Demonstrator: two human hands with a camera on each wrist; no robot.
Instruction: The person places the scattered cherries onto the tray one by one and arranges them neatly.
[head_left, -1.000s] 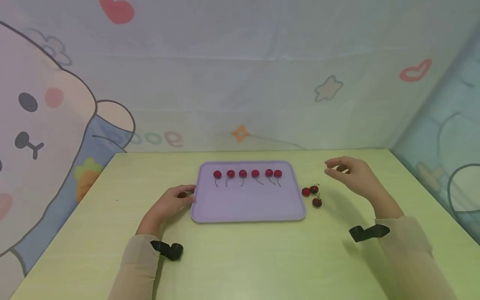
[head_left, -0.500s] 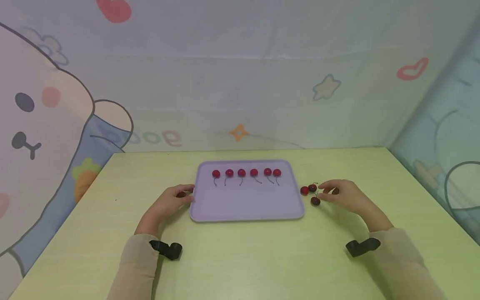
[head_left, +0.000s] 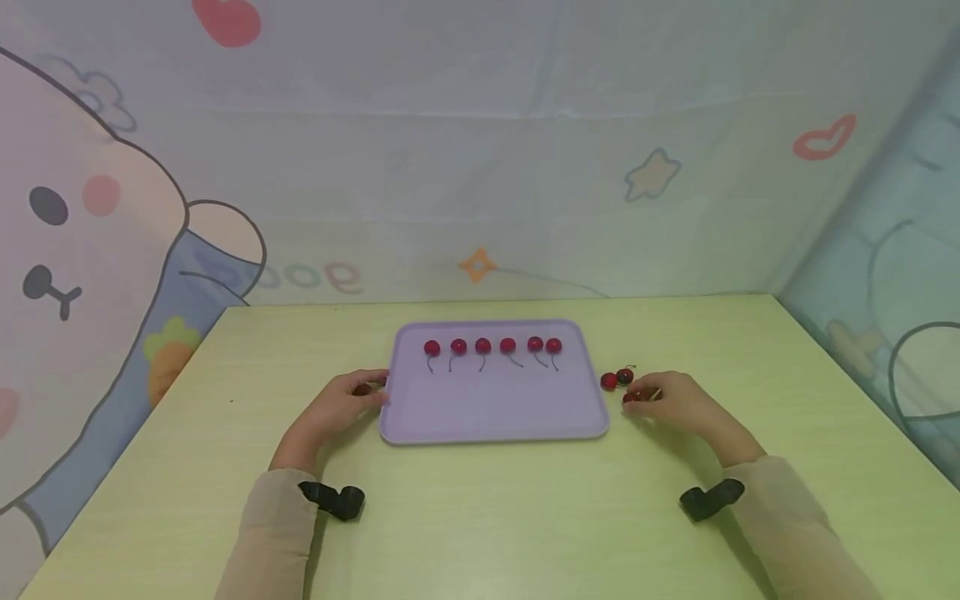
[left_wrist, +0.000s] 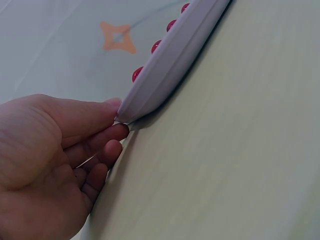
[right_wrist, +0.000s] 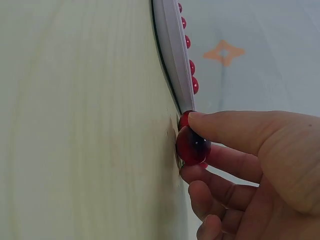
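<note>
- Our right hand (head_left: 678, 406) is pinching the nearest cherry (right_wrist: 192, 145) between thumb and forefinger, with the other fingers curled loosely beneath; the wrist view shows the fruit sitting low against the table (head_left: 480, 517), so we judge it is gripped but not yet lifted.
- That cherry lies just off the right edge of the purple tray (head_left: 495, 417), and in the head view our fingertips largely cover it.
- Two more loose cherries (head_left: 617, 379) rest on the table just beyond it, close together and near the tray's right rim; a thin stem curls up from one.
- Our left hand (head_left: 341, 408) grips the tray's left rim, thumb on top and fingers curled below the edge, which seems meant to steady the tray.
- Six cherries (head_left: 492, 346) stand in a row along the tray's far side, stems pointing towards us, evenly spaced except for the last two, which sit nearly touching.
- A dark strap (head_left: 333, 498) sits at each wrist, over beige sleeves.
</note>
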